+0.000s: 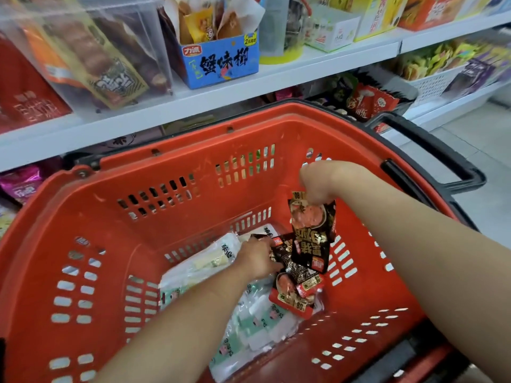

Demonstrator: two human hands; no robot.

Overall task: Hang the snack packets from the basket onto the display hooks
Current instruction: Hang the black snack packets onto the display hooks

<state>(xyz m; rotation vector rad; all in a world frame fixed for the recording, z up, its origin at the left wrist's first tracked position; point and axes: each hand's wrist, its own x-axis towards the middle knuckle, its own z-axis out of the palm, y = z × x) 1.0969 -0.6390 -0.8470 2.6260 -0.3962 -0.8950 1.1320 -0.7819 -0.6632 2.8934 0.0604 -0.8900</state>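
While our right hand (318, 183) pinches one black packet (311, 233) by its top inside the basket (193, 139), our left hand (257, 258) touches a second packet (294, 277); its grip we cannot tell. That thin pinch may slip.

The red basket (193, 150) has slotted walls and a black handle. From my right hand (318, 183) a black packet (312, 233) hangs upright by its top edge, near the basket's right wall. A second packet (296, 288), black and red, lies flat on the floor below it, with my left hand (257, 258) on its far end. Pale packets (249, 322), white and green, lie across the middle of the floor.
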